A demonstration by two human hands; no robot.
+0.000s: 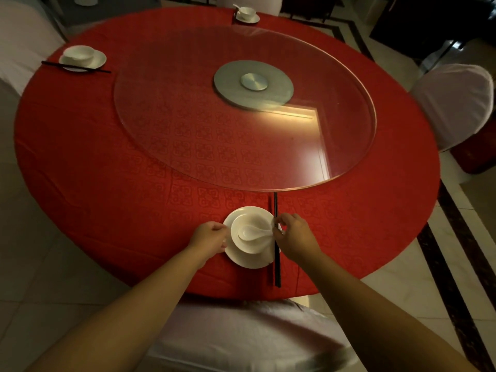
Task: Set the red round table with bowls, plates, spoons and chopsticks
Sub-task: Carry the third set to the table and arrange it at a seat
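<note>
Gripping the plate (243, 260), left hand (209, 237); right hand (295, 233) pinches the chopsticks (277, 269).

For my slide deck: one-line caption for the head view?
Left hand grips the plate while right hand pinches chopsticks beside bowl and spoon.
</note>
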